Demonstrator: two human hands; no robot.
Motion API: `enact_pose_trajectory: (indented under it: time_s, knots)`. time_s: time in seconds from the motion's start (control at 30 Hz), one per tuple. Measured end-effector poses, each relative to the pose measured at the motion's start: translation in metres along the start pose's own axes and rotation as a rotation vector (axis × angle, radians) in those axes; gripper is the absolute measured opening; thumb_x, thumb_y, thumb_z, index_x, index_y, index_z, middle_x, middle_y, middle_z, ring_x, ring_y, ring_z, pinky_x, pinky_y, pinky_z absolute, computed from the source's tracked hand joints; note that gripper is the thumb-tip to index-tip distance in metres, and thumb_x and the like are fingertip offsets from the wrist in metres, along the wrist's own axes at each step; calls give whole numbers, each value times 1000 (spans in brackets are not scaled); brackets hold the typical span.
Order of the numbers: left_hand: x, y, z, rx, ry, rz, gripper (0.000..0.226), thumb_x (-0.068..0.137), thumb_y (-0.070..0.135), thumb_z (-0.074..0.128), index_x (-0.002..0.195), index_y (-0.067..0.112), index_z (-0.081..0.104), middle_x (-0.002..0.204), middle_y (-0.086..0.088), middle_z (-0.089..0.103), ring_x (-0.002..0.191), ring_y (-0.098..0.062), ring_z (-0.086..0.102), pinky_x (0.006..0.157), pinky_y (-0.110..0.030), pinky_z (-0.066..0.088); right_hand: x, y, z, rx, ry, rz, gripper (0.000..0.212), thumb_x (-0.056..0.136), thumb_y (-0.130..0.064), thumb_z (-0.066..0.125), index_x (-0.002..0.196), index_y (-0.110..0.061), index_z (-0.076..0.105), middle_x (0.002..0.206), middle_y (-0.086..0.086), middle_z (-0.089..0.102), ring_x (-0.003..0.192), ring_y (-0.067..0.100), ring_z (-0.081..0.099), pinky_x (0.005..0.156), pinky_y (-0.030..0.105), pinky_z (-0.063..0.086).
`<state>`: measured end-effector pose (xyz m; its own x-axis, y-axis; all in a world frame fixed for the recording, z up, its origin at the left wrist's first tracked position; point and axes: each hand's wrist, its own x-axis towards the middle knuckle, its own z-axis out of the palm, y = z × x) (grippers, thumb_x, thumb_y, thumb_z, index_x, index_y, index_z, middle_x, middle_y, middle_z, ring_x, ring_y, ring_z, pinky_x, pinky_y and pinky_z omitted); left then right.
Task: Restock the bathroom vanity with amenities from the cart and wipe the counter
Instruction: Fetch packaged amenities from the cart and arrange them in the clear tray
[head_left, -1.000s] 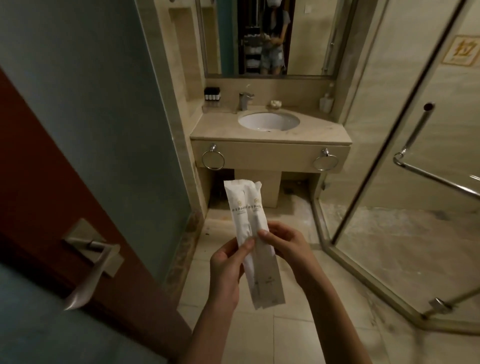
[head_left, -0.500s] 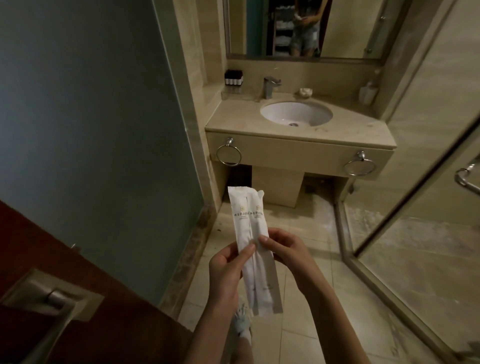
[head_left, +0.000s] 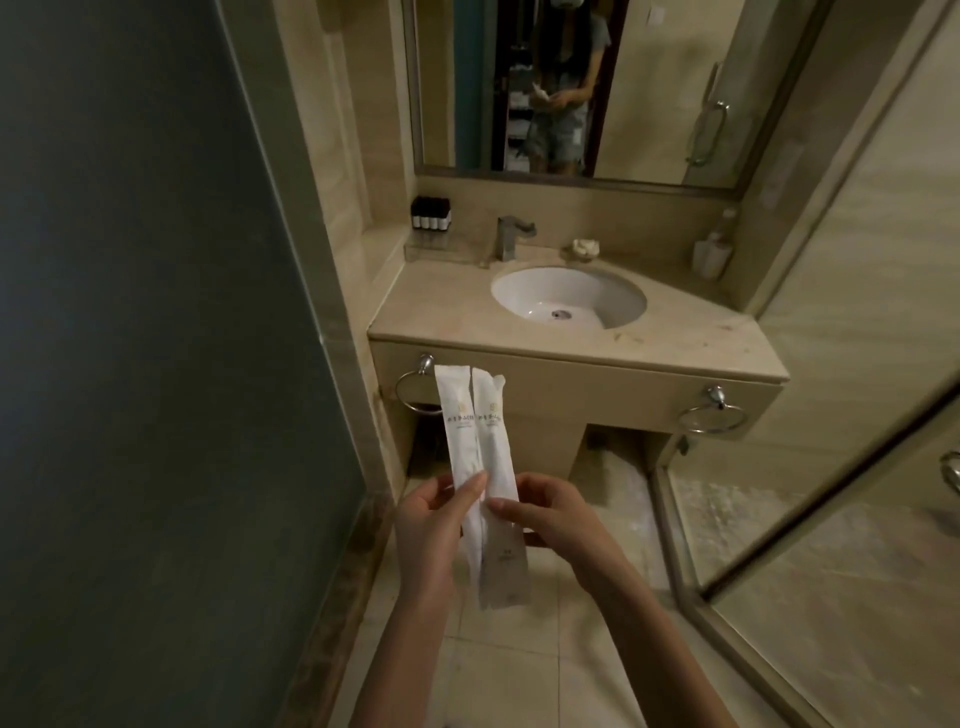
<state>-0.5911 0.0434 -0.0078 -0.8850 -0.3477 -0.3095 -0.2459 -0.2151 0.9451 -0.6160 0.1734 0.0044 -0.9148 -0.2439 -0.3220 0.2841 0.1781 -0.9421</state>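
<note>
While upright, packets, tops toward vanity.

Packets: white, small gold emblem and print near top. Surface: beige, faintly mottled stone. Basin: white. Bottles: dark, pale labels. Wall: plain grey-green.

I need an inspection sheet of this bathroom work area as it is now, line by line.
Surface: beige counter, specks near the sink.
Job's things: two white packets, held upright before the vanity.
Clutter: dark bottles, small pale dish, dispenser along the back.
Grips: left hand and right hand both pinch the packets.
Cables: nothing seen.
Surroundings: mirror, towel rings, glass shower door on the right.
</note>
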Motion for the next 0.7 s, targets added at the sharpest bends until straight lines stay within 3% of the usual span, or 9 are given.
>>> enact_pose_trajectory:
  time_s: [0.13, 0.27, 0.43, 0.5, 0.6, 0.7]
  knots:
    - [40, 5, 2, 63, 2, 21, 18, 78, 28, 76, 88, 33, 63, 98, 4, 71, 88, -17, 69, 77, -43, 59, 45, -4, 2, -6, -12, 34, 18, 86, -22, 69, 103, -17, 66, 95, -3, 73, 85, 8, 70, 68, 21, 56]
    - [67, 5, 0, 106, -13, 25, 16, 80, 25, 74, 90, 33, 65, 97, 5, 73, 87, -14, 70, 76, -41, 60, 77, -4, 3, -10, -59, 59, 11, 87, -16, 68, 96, -20, 66, 89, -4, 73, 78, 4, 70, 61, 15, 52]
    - [117, 6, 10, 150, -8, -47, 22, 79, 27, 75, 100, 27, 66, 98, 4, 73, 88, -16, 71, 74, -43, 60, 129, -8, -5, 1, -72, 67, 13, 87, -13, 67, 95, -23, 66, 86, -6, 74, 78, 5, 70, 63, 16, 53]
    - [138, 9, 20, 180, -15, -96, 20, 77, 31, 76, 94, 29, 65, 97, 2, 73, 86, -17, 71, 74, -41, 60, 156, -10, -11, 11, -74, 62, 14, 87, -13, 67, 98, -22, 68, 88, -4, 74, 80, 8, 71, 65, 17, 53]
    - [177, 15, 38, 172, 13, -181, 25, 74, 36, 78, 92, 25, 65, 94, -3, 73, 85, -19, 71, 75, -38, 60, 204, -17, -24, -19, -86, 27, 24, 85, -13, 70, 109, -14, 69, 91, -2, 74, 81, 10, 71, 67, 20, 54]
    - [225, 25, 61, 81, 48, -232, 29, 74, 30, 78, 96, 17, 65, 95, -8, 72, 86, -23, 71, 73, -36, 59, 255, -33, -46, -98, -141, -14, 42, 80, -20, 76, 119, -23, 60, 97, -9, 71, 82, 3, 69, 66, 17, 54]
